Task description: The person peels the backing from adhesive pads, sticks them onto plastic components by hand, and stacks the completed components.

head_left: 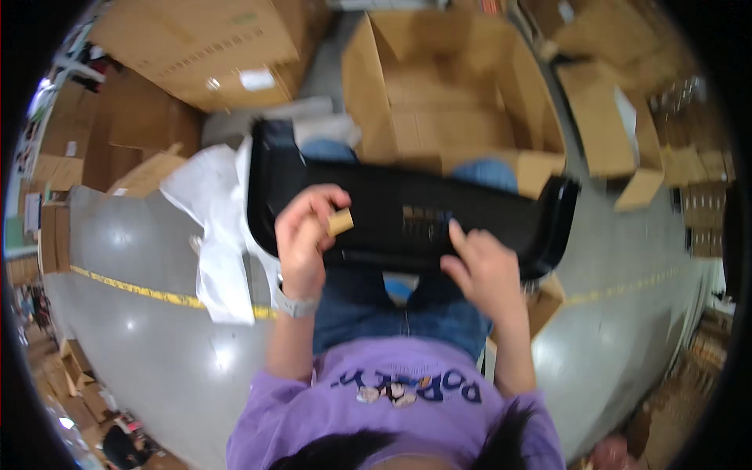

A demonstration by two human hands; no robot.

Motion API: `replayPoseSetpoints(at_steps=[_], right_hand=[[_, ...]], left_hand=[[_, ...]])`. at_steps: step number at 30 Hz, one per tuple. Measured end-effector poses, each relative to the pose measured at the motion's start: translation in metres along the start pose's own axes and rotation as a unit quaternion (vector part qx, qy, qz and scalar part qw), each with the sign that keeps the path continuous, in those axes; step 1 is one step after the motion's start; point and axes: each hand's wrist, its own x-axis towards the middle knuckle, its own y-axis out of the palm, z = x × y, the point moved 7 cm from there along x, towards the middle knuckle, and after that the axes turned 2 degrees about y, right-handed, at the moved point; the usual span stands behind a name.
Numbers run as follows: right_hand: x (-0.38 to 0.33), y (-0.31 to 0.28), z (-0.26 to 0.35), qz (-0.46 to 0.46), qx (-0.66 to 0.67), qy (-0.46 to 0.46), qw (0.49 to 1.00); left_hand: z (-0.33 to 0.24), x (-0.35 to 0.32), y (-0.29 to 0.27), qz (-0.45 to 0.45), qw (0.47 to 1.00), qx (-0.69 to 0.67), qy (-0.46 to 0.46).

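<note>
A long black plastic tray-like part (368, 192) with raised, curved ends lies across my knees. Between the thumb and fingers of my left hand (301, 239) is a small flat tan piece (341, 222), held above the part's left half. What kind of piece it is I cannot make out. My right hand (487, 270) is over the right half, index finger and thumb apart, with nothing visible between them. Its index fingertip is at or just above the black surface, beside a small dark printed patch (423, 215). Whether it touches is blurred.
A big open cardboard box (446, 125) stands just beyond my knees. White foam wrapping (223, 227) hangs at my left. A large carton (204, 47) is at the far left, with an open carton (603, 125) at the right. Yellow floor tape (149, 293) crosses the grey floor.
</note>
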Motion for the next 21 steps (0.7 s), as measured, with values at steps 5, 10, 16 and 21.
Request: replayPoseSetpoints(at_steps=[5, 10, 16, 21], right_hand=[[-0.038, 0.009, -0.001, 0.096, 0.032, -0.048, 0.994], [-0.067, 0.004, -0.002, -0.035, -0.008, -0.077, 0.996], [-0.075, -0.017, -0.003, -0.116, 0.019, -0.062, 0.991], [-0.081, -0.045, -0.016, -0.139, 0.032, -0.042, 0.989]], left_hand=[[0.016, -0.019, -0.002, 0.006, 0.983, -0.179, -0.036], [-0.005, -0.029, 0.001, 0.074, 0.963, -0.260, -0.002], [-0.030, -0.065, 0.022, 0.206, 0.934, -0.291, -0.028], [-0.039, -0.099, 0.038, 0.279, 0.943, -0.179, -0.025]])
